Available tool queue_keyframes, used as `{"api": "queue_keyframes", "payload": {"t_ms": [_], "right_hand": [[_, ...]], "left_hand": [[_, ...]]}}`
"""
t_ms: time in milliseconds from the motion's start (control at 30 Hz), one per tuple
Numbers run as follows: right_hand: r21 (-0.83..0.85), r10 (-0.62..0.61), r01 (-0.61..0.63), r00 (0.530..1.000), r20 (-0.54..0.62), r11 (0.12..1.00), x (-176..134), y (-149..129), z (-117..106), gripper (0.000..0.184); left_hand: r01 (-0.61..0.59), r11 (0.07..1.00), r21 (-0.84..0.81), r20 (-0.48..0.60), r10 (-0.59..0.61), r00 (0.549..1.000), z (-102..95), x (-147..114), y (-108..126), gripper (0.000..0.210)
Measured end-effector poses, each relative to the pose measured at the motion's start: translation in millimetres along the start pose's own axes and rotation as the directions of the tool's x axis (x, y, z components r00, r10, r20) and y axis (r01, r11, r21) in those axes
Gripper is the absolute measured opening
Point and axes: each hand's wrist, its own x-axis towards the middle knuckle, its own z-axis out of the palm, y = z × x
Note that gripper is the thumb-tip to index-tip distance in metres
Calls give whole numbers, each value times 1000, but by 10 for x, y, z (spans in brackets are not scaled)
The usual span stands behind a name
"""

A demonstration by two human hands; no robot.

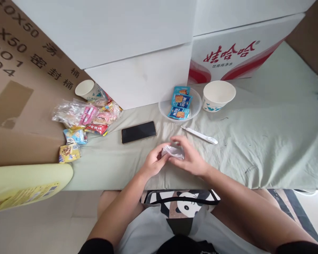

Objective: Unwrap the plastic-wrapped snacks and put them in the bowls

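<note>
A small crinkled piece of clear plastic wrapping (pixel 172 151) is between my hands, above the cloth near its front edge. My left hand (pixel 155 160) pinches its left side between thumb and fingers. From the right, my right hand (pixel 189 157) curls round the other side, thumb at the lower edge and fingertips at the top, slightly blurred. What the wrapping contains, if anything, cannot be made out. Just beyond my hands lie a black phone (pixel 139 132) and a white utility knife (pixel 199 134). Farther back, a clear plastic bowl (pixel 162 110) holds several blue snack packets (pixel 180 102).
A large paper cup (pixel 219 97) stands right of the bowl. Mixed snack packets (pixel 95 118) and another paper cup (pixel 87 89) are at the left, beside a brown carton (pixel 21 88). White boxes (pixel 137 81) wall off the back. Green cloth (pixel 270 141) covers the surface.
</note>
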Motion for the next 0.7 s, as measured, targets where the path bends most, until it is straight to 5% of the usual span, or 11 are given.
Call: {"api": "queue_keyframes", "payload": {"t_ms": [100,200,300,400,533,633,700], "right_hand": [[51,55,-58,997,62,997,83,-36,-134,15],[96,124,-103,963,-241,990,187,-67,-353,11],[210,190,-94,842,-505,973,292,-62,-646,12],[363,279,-41,722,-633,931,374,-37,-952,10],[499,397,-8,616,-681,867,422,-23,-1250,7],[552,440,23,577,-688,834,424,-22,-1375,8],[552,436,43,563,-702,833,419,-19,-1436,9]], "left_hand": [[-27,997,71,-78,33,996,42,0,117,29],[-93,980,175,-195,127,972,76,190,412,18],[-251,909,331,-263,345,901,206,646,886,18],[-472,582,663,0,630,777,560,1309,1354,17],[-453,309,837,311,413,856,1324,2172,1581,21],[-361,73,930,361,19,932,1832,2604,1455,21],[-356,28,934,353,-234,906,2015,2787,1355,16]]}}
